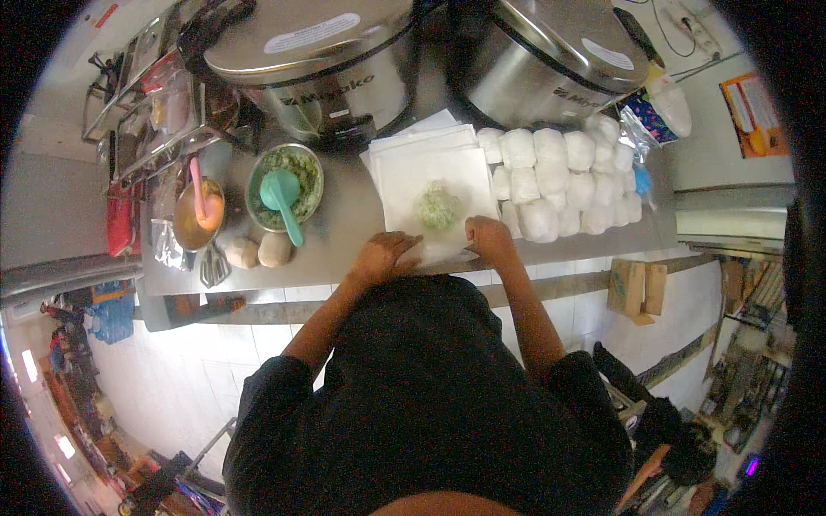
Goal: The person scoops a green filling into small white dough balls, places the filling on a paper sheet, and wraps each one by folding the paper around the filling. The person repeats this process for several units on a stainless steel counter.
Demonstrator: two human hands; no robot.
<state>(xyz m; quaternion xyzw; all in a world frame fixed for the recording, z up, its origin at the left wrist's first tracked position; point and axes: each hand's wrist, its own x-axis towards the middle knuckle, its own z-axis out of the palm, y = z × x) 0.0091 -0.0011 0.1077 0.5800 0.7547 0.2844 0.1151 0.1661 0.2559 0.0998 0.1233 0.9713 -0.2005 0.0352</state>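
A pale green, grainy food mound (439, 205) lies on the top sheet of a stack of white paper (413, 169). At the lower left of the stack, my left hand (385, 255) rests with its fingers on the near edge of the paper. My right hand (488, 238) has curled fingers and thumb gripping the paper's near right side. Right of the stack stand rows of white wrapped bundles (552, 171). On the left, a metal bowl (317, 193) holds a green mixture and a turquoise scoop (282, 197). Beside it, a smaller bowl (177, 233) holds a pink spoon (197, 184).
Two large steel rice cookers (361, 90) (542, 84) stand behind the paper. Two brownish rounded bundles (241, 253) (275, 249) and slotted metal tongs or a spatula (214, 267) lie near the table's front edge. A metal rack (164, 138) is at far left. An open cardboard box (635, 290) stands beyond the table.
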